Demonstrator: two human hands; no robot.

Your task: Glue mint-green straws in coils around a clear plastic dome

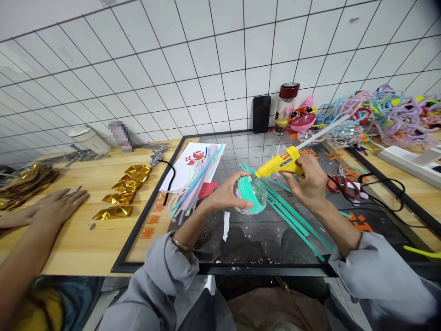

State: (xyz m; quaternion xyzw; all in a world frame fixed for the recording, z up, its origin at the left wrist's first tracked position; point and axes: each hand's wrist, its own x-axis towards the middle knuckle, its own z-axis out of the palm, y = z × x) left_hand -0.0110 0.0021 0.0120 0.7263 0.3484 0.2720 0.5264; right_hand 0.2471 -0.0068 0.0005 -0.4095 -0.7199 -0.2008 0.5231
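In my left hand (227,192) is a clear round container (261,192), partly wrapped in rows of mint-green pipe cleaner (250,193). My right hand (308,181) grips a yellow glue gun (280,163), and a long whitish glue stick (324,131) sticks out of its back end. The gun's nozzle points down and left, at the container's upper rim; whether it touches cannot be made out. Loose mint-green pipe cleaners (292,220) lie on the glass board just right of the container.
Pastel pipe cleaners (196,184) rest on white paper (179,168) at left. Red-handled scissors (344,184), a black cord (396,209) and a power strip (409,161) are at right. A phone (261,114) and glass bottle (285,110) stand by the wall. Another person's hands (65,204) are beside gold foil pieces (126,186).
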